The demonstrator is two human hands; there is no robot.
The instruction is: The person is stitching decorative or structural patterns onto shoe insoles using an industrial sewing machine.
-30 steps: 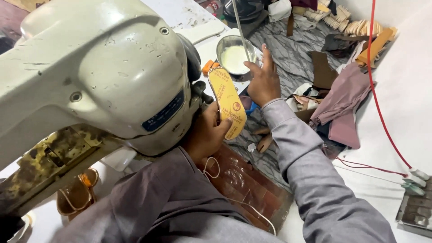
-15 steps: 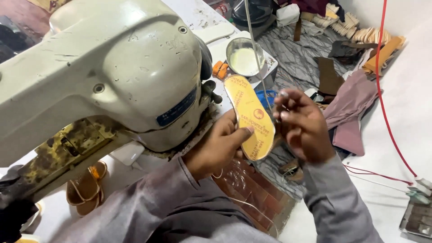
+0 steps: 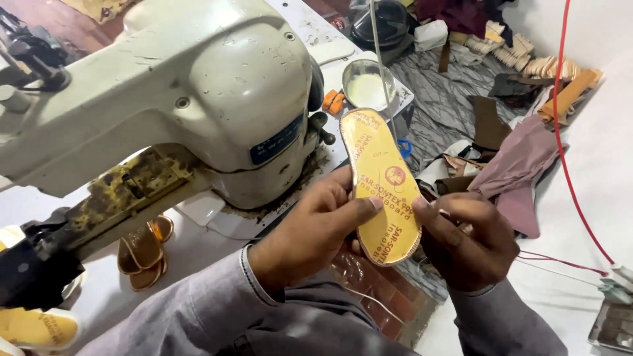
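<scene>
A yellow shoe insole board [image 3: 381, 178] with red print and a stitched edge is held up in front of me, heel end down. My left hand [image 3: 316, 231] grips its left side with the thumb lying across the face. My right hand [image 3: 468, 240] pinches the lower right edge at the heel. Both sleeves are grey. The insole hangs just right of the head of a large cream industrial sewing machine [image 3: 198, 99].
A steel bowl of pale liquid [image 3: 368, 86] sits behind the insole next to an orange object [image 3: 333, 102]. Brown sandal uppers [image 3: 142, 247] lie under the machine arm. Leather scraps, cloth and soles litter the floor at right [image 3: 521, 151]. A red cable [image 3: 567, 151] runs down the right side.
My right hand came back from the area near the bowl and took hold of the insole's heel edge. The insole has been lifted away from the machine and turned face-up toward me.
</scene>
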